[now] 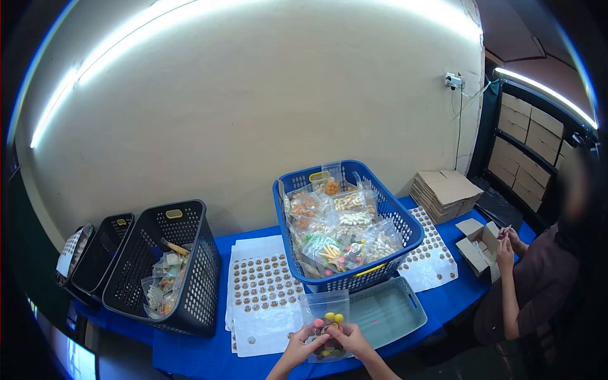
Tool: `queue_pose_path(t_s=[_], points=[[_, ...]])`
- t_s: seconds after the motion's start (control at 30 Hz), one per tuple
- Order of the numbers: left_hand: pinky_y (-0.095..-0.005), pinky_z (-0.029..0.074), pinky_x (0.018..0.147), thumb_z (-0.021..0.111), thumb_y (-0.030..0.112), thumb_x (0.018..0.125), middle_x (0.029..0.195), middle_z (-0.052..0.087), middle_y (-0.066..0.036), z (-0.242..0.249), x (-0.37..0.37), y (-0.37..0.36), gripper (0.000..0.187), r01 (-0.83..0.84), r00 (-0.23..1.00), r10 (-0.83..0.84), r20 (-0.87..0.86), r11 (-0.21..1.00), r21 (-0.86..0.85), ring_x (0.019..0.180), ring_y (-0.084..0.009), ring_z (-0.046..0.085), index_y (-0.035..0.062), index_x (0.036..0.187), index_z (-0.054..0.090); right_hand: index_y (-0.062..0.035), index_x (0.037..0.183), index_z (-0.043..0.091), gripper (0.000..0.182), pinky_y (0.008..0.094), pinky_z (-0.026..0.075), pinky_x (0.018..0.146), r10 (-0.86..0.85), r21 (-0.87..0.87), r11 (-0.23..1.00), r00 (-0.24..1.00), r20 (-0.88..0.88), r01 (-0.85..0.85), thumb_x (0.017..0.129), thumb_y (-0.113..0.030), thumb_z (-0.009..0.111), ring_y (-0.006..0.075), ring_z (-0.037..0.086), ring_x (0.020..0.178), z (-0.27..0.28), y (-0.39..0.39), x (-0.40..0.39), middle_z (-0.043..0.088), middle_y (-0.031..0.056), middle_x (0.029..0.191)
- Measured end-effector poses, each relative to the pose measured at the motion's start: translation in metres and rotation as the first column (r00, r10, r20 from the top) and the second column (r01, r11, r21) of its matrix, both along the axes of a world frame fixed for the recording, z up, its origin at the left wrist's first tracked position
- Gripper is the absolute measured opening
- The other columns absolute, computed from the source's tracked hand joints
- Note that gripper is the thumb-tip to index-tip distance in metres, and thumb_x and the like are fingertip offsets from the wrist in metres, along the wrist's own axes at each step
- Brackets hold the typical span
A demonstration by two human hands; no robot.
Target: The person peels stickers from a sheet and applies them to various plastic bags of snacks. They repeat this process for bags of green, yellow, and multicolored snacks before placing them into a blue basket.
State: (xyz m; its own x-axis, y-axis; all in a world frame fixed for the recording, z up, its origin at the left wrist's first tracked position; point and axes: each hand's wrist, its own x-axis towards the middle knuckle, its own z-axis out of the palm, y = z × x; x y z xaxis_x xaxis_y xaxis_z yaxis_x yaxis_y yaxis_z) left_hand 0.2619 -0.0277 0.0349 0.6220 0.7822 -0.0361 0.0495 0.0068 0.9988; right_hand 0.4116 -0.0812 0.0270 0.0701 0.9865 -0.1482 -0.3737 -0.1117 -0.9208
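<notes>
A clear plastic bag [325,305] of round sweets in yellow, pink and darker colours hangs upright at the table's front edge. My left hand [304,346] grips it from the left side, and my right hand [354,341] grips it from the right. Both thumbs come together on the front of the bag; whether something small lies under them I cannot make out. Just left of the bag lies a sheet of round brown stickers [266,282], part of its lower rows bare. A grey-green tray [405,310] sits immediately to the right of my hands.
A blue basket [386,259] full of bagged snacks stands behind my hands. Dark baskets [202,266] stand left, one holding bags. More sticker sheets [430,247] and flattened cardboard [443,193] lie right. Beside an open carton [476,244], a co-worker [532,285] handles something small.
</notes>
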Motion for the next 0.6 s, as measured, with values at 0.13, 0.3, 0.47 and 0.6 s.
queue_pose_path(t_s=[0.13, 0.3, 0.47, 0.6], points=[[-0.0249, 0.041, 0.080, 0.060, 0.018, 0.078, 0.100, 0.056, -0.010, -0.017, 0.005, -0.005, 0.037, -0.094, 0.995, 0.090, 0.045, 0.991, 0.091, 0.092, -0.0133, 0.052, -0.0036, 0.107, 0.051, 0.0036, 0.082, 0.060, 0.031, 0.0197, 0.044, 0.054, -0.085, 0.034, 0.996, 0.992, 0.095, 0.082, 0.085, -0.026, 0.052, 0.0065, 0.054, 0.061, -0.007, 0.008, -0.002, 0.059, 0.0033, 0.071], [-0.0212, 0.044, 0.070, 0.055, 0.013, 0.082, 0.096, 0.056, -0.006, -0.016, 0.006, -0.005, 0.036, -0.048, 0.984, 0.070, 0.164, 0.990, -0.133, 0.083, -0.0095, 0.054, -0.0005, 0.113, 0.043, 0.0033, 0.079, 0.060, 0.033, 0.0193, 0.043, 0.049, -0.165, 0.056, 0.985, 0.981, 0.097, 0.161, 0.085, -0.028, 0.050, 0.0054, 0.052, 0.058, -0.021, 0.009, -0.009, 0.058, 0.0018, 0.066], [-0.0220, 0.045, 0.069, 0.051, 0.016, 0.085, 0.095, 0.057, -0.006, -0.028, 0.008, -0.006, 0.029, -0.156, 0.964, 0.207, 0.170, 0.950, -0.272, 0.080, -0.0094, 0.055, -0.0006, 0.109, 0.048, 0.0023, 0.076, 0.059, 0.034, 0.0201, 0.040, 0.047, -0.143, -0.023, 0.988, 0.967, 0.210, 0.152, 0.084, -0.030, 0.052, 0.0051, 0.050, 0.055, -0.027, 0.008, -0.014, 0.056, 0.0015, 0.063], [-0.0227, 0.044, 0.071, 0.049, 0.016, 0.086, 0.096, 0.057, -0.006, -0.031, 0.012, -0.002, 0.026, -0.189, 0.954, 0.246, 0.174, 0.938, -0.290, 0.083, -0.0093, 0.054, -0.0021, 0.104, 0.051, 0.0022, 0.074, 0.057, 0.034, 0.0202, 0.040, 0.048, -0.121, -0.004, 0.990, 0.880, 0.460, 0.138, 0.082, -0.031, 0.056, 0.0058, 0.051, 0.055, -0.047, 0.005, -0.011, 0.056, 0.0018, 0.062]])
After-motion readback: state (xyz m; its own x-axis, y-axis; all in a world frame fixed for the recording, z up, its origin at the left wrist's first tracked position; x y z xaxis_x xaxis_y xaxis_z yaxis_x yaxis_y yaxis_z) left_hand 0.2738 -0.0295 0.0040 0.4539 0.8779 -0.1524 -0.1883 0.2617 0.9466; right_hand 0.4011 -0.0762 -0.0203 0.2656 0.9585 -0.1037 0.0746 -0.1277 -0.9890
